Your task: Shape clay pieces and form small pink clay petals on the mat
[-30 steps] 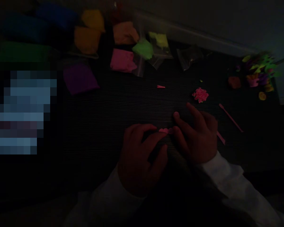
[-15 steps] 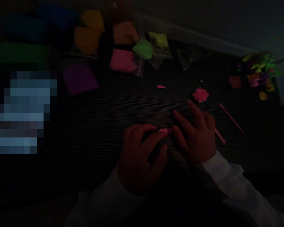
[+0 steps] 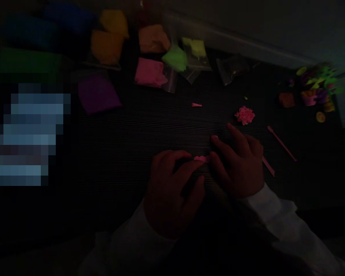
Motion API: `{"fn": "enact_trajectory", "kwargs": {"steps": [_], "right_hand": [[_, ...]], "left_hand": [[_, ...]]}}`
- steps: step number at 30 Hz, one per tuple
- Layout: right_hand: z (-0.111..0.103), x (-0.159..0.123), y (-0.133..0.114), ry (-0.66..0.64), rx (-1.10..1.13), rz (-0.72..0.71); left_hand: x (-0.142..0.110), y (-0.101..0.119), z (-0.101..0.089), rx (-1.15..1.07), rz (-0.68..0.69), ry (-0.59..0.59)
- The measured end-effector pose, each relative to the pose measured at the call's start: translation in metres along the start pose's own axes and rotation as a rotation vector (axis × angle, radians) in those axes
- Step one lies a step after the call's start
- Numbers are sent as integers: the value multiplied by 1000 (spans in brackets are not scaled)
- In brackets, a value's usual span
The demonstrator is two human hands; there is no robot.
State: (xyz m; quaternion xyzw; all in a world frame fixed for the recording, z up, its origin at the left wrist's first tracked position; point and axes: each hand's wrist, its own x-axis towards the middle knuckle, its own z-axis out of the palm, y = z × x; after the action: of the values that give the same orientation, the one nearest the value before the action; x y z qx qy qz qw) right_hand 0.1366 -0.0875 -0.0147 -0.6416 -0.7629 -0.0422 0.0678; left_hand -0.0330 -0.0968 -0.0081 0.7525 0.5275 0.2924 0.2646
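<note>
A small row of flattened pink clay pieces (image 3: 200,158) lies on the dark table between my hands. My left hand (image 3: 175,188) rests at its left, index fingertip touching the pieces and thumb held apart. My right hand (image 3: 238,165) is at the other end, its thumb against the row and its other fingers spread over the table. Neither hand grips anything. Beyond the right fingertips sits a pink clay flower (image 3: 245,115) with many petals. A pink modelling tool (image 3: 268,166) sticks out from behind the right hand, and a second, thin pink tool (image 3: 281,143) lies farther right.
Bags of coloured clay line the back, among them purple (image 3: 99,94), pink (image 3: 150,72), orange (image 3: 107,46) and light green (image 3: 176,58). A small pink cone (image 3: 196,105) lies mid-table. Small colourful clay models (image 3: 319,92) stand at the far right. The scene is very dim.
The view has shifted slightly. My hands keep nearly the same pose around the pink clay pieces, and nothing has been picked up or let go.
</note>
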Motion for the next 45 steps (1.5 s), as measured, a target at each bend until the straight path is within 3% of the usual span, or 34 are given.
{"fn": "enact_trajectory", "kwargs": {"steps": [28, 37, 45], "right_hand": [[1, -3, 4, 61, 38, -17], [1, -4, 4, 48, 47, -41], [-7, 4, 16, 66, 356, 14]], "left_hand": [[-1, -1, 0, -7, -4, -10], [1, 1, -6, -62, -82, 16], [2, 1, -8, -87, -88, 10]]}}
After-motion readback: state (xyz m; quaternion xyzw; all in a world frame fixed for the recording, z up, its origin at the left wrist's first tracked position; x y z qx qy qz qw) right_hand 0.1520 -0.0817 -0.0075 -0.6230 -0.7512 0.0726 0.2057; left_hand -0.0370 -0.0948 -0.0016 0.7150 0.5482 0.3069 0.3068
